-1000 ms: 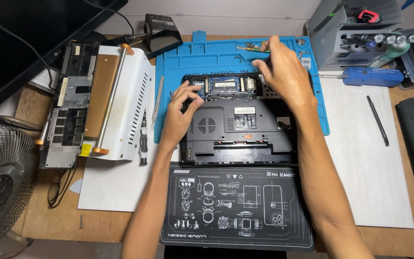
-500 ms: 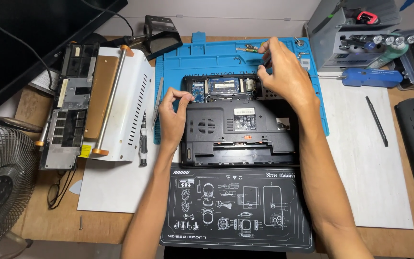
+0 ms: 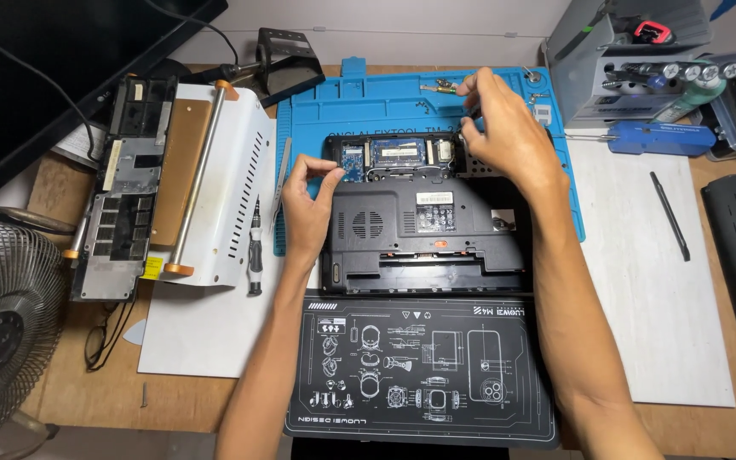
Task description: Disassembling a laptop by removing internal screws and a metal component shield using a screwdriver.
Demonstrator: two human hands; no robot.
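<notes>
1. A black plastic laptop base, upside down with its memory bay uncovered, lies on a blue silicone repair mat in the middle of the wooden desk.
2. The left hand rests at the laptop's upper left corner, its fingers narrowly pinched; whether they grip anything I cannot tell.
3. The right hand hovers over the upper right corner, fingertips drawn together around something small and dark that is too tiny to identify.
4. A black printed work mat lies just below the laptop.
5. A slim black screwdriver lies left of the blue mat, beside a white metal machine with rollers.
</notes>
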